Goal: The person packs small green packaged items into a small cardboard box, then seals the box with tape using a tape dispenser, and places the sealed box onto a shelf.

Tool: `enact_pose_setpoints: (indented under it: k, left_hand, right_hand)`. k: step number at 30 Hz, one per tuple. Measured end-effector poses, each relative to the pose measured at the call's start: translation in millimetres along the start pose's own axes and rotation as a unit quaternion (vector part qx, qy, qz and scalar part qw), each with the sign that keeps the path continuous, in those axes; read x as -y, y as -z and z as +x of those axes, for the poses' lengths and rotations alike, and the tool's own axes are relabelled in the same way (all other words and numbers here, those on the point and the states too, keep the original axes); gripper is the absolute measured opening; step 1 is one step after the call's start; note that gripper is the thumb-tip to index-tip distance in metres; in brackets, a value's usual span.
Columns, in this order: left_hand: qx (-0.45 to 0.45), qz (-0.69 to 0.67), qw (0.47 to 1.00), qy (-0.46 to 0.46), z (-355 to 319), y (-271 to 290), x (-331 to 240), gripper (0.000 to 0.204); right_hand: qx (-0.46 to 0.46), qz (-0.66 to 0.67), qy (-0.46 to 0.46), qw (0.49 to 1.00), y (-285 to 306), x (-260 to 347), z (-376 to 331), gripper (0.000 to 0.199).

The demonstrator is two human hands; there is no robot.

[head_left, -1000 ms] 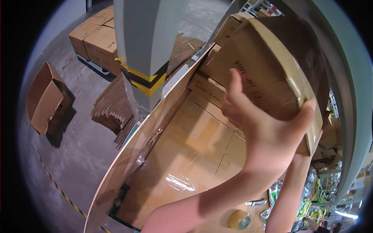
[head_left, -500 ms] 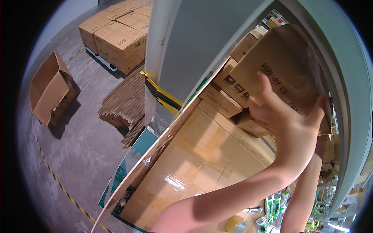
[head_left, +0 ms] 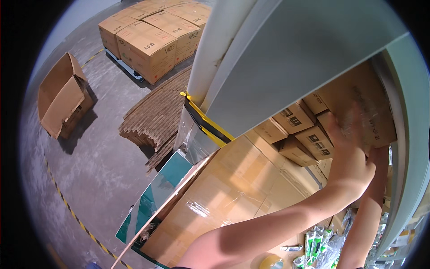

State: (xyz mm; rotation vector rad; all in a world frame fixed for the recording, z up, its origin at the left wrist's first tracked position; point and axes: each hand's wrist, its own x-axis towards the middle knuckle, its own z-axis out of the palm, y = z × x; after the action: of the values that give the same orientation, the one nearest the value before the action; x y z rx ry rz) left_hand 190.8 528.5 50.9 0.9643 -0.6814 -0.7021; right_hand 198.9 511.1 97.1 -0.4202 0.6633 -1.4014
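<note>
The cardboard box [head_left: 358,105] sits high on the stack of small cartons [head_left: 298,130], its face wrapped in clear film, tucked under the grey-green beam [head_left: 313,54]. The left hand [head_left: 351,154] lies flat against the box's front, fingers spread wide and pressed on the film, so its grip is open-palmed, not closed around anything. The right hand is hidden behind the left wrist and the box; only the right forearm [head_left: 369,215] shows, rising from the lower edge, so I cannot tell how that grip stands. Below the arms a large flat carton [head_left: 224,201] lies under shiny wrap. On the floor, well apart to the left, stand a pallet of brown boxes [head_left: 152,36], an open empty carton [head_left: 62,101] and a fan of flattened cardboard sheets [head_left: 156,119].
</note>
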Motion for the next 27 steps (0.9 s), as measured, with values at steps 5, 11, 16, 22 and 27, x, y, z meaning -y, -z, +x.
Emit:
enact_pose_setpoints:
  k: [5,11,16,22,27]
  left_hand:
    - [0.027,-0.007,0.999,-0.032,3,3,6,0.089]
    - [0.025,0.018,0.997,-0.067,6,13,16,0.088]
    - [-0.022,0.039,0.994,-0.096,7,28,13,0.087]
    - [-0.078,-0.146,0.986,-0.027,33,24,24,0.1]
    - [-0.082,-0.196,0.976,-0.04,85,44,30,0.106]
  right_hand:
    - [0.046,-0.091,-0.012,0.995,27,32,35,0.052]
    - [0.107,-0.205,-0.014,0.973,54,81,88,0.05]
    - [0.135,-0.282,-0.034,0.949,116,133,114,0.05]
    - [0.198,-0.388,-0.017,0.9,81,134,181,0.05]
    - [0.173,-0.371,-0.048,0.911,73,141,185,0.043]
